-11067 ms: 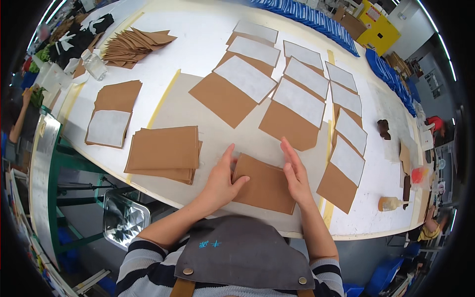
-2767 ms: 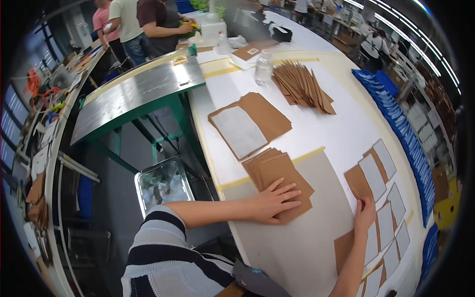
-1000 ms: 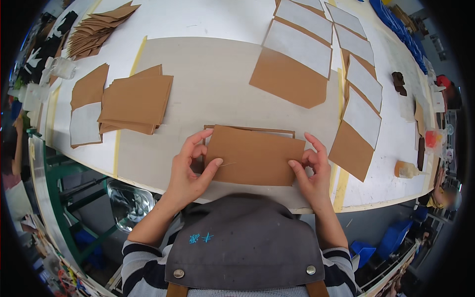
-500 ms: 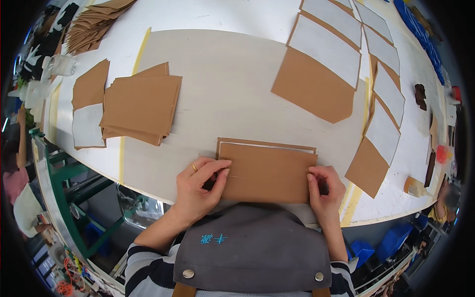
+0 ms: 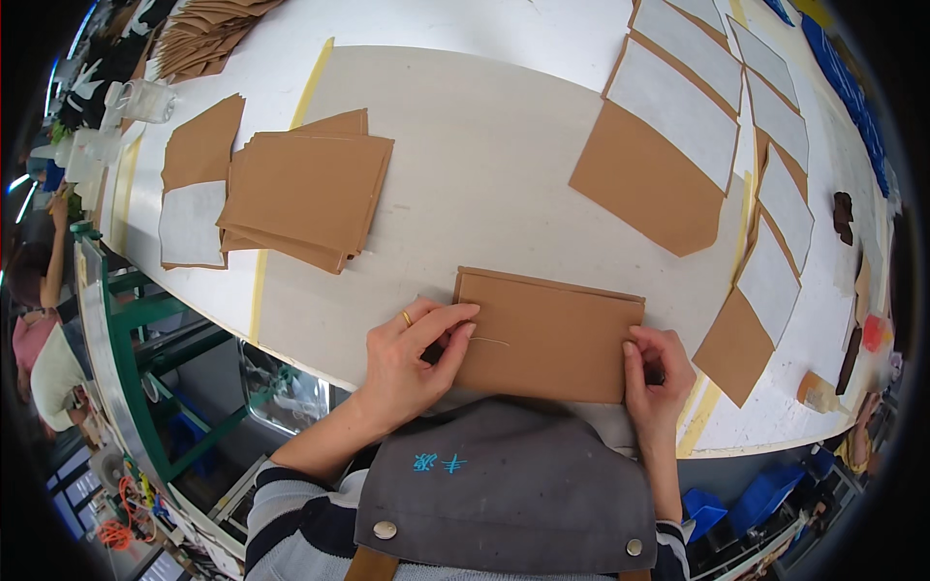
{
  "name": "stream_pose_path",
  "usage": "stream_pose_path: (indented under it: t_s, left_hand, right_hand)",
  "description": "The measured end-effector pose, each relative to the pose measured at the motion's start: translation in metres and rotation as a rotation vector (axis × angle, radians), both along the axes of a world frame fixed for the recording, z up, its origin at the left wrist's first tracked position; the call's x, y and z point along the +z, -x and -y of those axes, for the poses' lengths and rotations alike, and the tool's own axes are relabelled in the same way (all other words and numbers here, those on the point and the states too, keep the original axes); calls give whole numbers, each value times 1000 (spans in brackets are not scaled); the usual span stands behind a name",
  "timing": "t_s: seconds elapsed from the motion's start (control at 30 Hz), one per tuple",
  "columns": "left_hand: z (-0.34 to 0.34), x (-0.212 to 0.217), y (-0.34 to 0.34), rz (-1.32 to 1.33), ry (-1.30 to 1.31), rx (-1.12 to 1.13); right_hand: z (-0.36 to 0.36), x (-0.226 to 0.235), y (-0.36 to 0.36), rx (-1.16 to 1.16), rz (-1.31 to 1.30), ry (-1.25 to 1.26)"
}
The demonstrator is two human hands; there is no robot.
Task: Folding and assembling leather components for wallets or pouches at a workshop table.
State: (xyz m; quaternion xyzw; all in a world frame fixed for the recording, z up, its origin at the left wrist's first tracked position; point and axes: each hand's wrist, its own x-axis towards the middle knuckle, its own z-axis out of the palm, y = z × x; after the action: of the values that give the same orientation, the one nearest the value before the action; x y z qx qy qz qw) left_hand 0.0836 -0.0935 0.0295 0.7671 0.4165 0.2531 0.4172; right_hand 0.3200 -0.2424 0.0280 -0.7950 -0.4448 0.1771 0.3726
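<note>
A folded brown leather-like panel point(image 5: 552, 334) lies in front of me at the near edge of the table. My left hand point(image 5: 409, 356) pinches its left side between thumb and fingers. On the opposite side, my right hand point(image 5: 661, 373) grips the right edge in the same way. The panel's upper layer nearly meets the lower one along the far edge. A thin pale thread point(image 5: 492, 341) runs over the surface beside my left thumb.
A stack of brown panels point(image 5: 305, 194) lies to the left, beside a white-faced piece point(image 5: 194, 223). Overlapping brown-and-white pieces point(image 5: 649, 174) form rows at the right. A small jar point(image 5: 819, 392) stands near the right edge; clear bottles point(image 5: 147, 101) stand far left.
The white strip along the panel's far edge is now covered, as the upper layer has shifted away from me. Both hands keep their hold. The whole view has shifted slightly.
</note>
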Motion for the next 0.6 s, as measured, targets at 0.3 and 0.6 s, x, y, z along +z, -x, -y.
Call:
stream_pose_path:
  t_s: [0.3, 0.6]
  left_hand:
    - [0, 9, -2, -63, 11, 1]
    - [-1, 6, 0, -115, 8, 1]
  right_hand:
    - [-6, 3, -1, 13, 14, -10]
    - [-4, 1, 1, 10, -20, -20]
